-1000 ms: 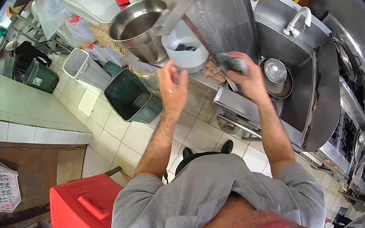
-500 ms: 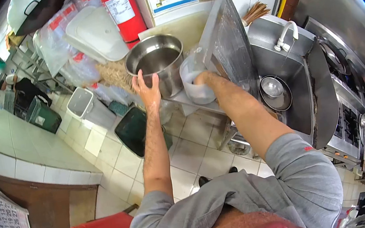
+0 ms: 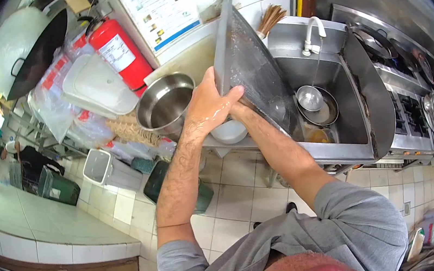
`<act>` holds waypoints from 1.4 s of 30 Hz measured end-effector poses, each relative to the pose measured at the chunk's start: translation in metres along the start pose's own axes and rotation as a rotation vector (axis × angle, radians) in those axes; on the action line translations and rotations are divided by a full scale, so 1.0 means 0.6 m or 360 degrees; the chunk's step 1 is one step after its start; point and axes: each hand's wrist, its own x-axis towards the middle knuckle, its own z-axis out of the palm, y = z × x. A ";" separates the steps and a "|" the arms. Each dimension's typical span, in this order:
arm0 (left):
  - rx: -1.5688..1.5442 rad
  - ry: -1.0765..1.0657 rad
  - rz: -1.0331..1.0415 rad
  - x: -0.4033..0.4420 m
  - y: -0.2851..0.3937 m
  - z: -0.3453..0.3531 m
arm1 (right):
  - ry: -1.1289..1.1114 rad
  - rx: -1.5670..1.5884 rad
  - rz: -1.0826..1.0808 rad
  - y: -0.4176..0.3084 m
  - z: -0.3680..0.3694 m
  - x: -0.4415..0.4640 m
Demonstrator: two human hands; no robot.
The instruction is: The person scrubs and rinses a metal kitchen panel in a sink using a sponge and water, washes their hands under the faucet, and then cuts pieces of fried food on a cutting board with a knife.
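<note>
My left hand [image 3: 210,106] glistens wet, at the edge of the upright metal splash panel [image 3: 256,59]. Its thumb reaches across my right wrist, apart from a finger that points up; the other fingertips are hidden. Of my right hand [image 3: 236,110] only the wrist end shows; the fingers are hidden behind my left hand. Below the hands is a white plastic container [image 3: 229,132], mostly covered by them. Just left of them stands a steel pot [image 3: 166,101] with an open top.
In the steel sink [image 3: 341,80], water runs from a white faucet [image 3: 312,35] onto a metal bowl [image 3: 310,98] in a pan [image 3: 329,112]. A fire extinguisher [image 3: 119,52] stands behind the pot. A green bin [image 3: 157,181] is below, and a stove [image 3: 403,111] is at right.
My left hand has left the pot's side and moved right to my right hand. My right hand has come up out of the white container. The view has shifted.
</note>
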 end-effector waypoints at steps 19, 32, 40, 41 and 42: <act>-0.0378 -0.0129 -0.0141 0.050 -0.029 -0.014 | 0.0170 0.1748 -0.0177 -0.034 -0.252 -0.125; 0.1085 0.0157 -0.0129 0.060 0.016 0.018 | 0.0784 0.1203 -0.0785 -0.176 -0.006 0.192; 0.1091 0.0390 -0.0479 0.082 0.033 0.047 | 0.0668 0.1018 -0.0592 -0.266 -0.205 0.593; 0.1062 0.0432 -0.0544 0.082 0.034 0.052 | 0.0703 0.0833 -0.0638 -0.258 -0.213 0.603; 0.0970 0.0532 -0.0575 0.085 0.035 0.057 | 0.0823 0.0836 -0.0817 -0.245 -0.230 0.622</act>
